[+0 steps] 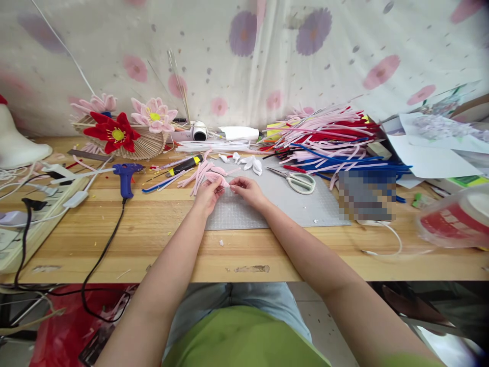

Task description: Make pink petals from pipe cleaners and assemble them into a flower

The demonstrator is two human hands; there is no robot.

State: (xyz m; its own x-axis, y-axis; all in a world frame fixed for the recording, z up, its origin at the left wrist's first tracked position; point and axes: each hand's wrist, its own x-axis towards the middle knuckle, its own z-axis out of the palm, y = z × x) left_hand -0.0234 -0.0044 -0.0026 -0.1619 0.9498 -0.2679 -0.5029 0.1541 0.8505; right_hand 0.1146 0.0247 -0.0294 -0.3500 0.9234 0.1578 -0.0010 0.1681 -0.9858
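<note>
Over the left part of a grey cutting mat (pixel 305 209), my left hand (pixel 208 196) is closed on a pink pipe-cleaner petal (pixel 217 178). Close on its right, my right hand (pixel 246 191) pinches at the petal's tip; the exact spot between its fingertips is too small to make out. Cut pink pipe cleaners (pixel 196 176) lie just behind my left hand. White fuzzy petals (pixel 251 164) rest on the mat behind my right hand. Scissors (pixel 298 181) with pale handles lie to the right, blades pointing left.
A blue glue gun (pixel 127 178) stands at left, its black cord running over the table edge. Beside it is a power strip (pixel 34 224). Pipe-cleaner flowers (pixel 116 133) sit at back left. A heap of pipe cleaners (pixel 324 137) fills the back right, near a plastic cup (pixel 454 219).
</note>
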